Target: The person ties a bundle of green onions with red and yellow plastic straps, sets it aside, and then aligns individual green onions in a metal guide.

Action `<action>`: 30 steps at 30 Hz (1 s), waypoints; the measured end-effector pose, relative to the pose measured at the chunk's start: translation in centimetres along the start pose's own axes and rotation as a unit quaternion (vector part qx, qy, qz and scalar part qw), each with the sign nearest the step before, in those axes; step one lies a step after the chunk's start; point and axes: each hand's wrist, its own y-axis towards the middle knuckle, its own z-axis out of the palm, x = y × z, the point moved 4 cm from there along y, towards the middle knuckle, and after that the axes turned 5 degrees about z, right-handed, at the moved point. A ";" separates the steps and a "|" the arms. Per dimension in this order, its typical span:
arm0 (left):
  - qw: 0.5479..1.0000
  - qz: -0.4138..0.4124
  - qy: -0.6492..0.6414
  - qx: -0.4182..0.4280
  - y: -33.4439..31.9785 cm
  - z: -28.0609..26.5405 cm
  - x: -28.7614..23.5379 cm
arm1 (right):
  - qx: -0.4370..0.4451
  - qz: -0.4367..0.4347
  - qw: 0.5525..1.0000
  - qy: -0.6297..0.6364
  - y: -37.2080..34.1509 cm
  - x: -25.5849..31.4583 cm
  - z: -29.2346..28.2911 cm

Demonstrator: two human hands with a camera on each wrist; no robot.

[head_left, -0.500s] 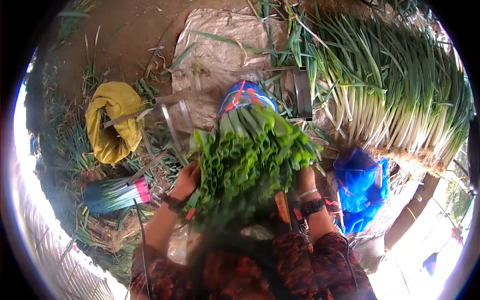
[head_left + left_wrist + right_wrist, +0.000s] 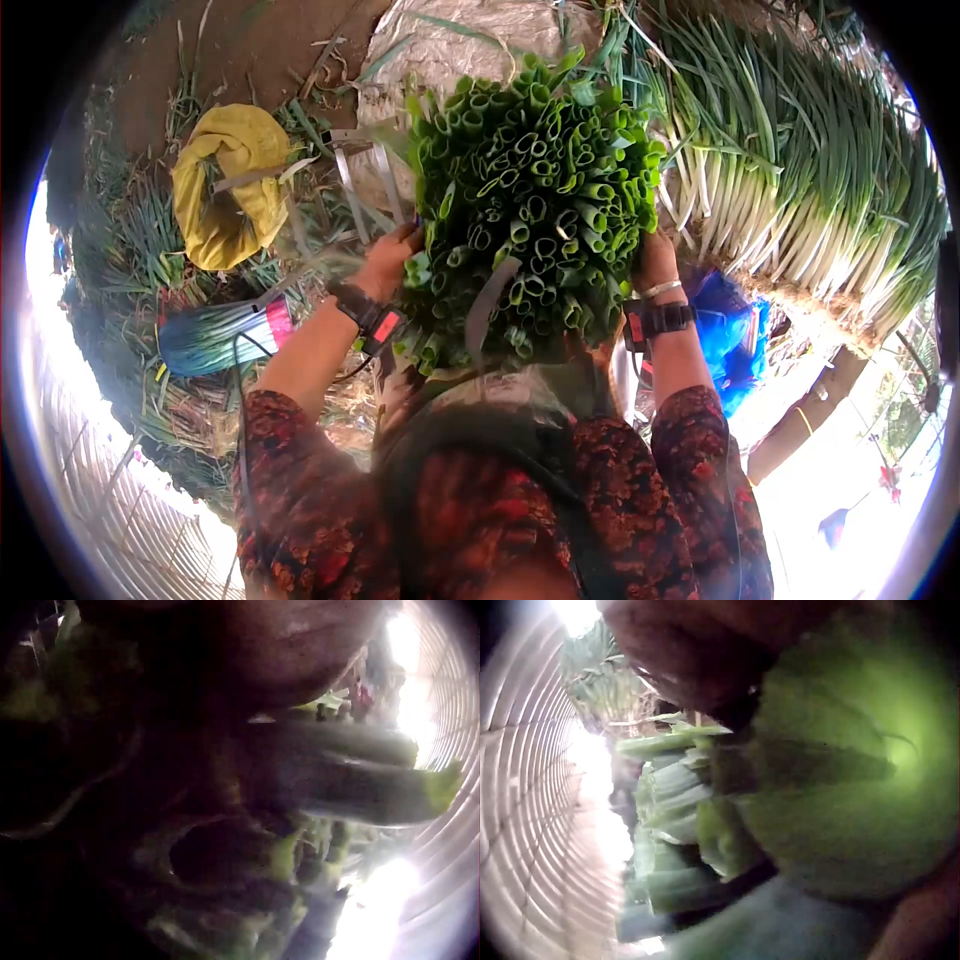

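Steadying a thick bundle of cut, hollow green leaves seems the step in hand — it sits between the left hand and right hand, fingers mostly hidden, so their grasp I cannot tell — and moving it likely calls for even two-sided support.

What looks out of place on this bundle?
In the head view, a strip lies over the lower part of the cut green onion tops. It looks odd: flat and dull among open green tubes. Whether it's a leaf, I can't tell.
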 end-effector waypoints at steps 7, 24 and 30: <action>0.905 0.175 0.321 0.217 0.5 -0.5 -1.4 | 0.051 -0.013 0.965 -0.256 -1.6 -0.7 -3.0; 0.986 -0.004 -0.163 -0.041 -2.0 -0.5 15.1 | 0.039 0.275 0.830 0.484 -7.9 -10.9 1.2; 0.961 0.177 0.203 -0.067 -2.6 -0.5 -0.2 | -0.039 0.476 0.769 0.425 -3.4 6.7 1.5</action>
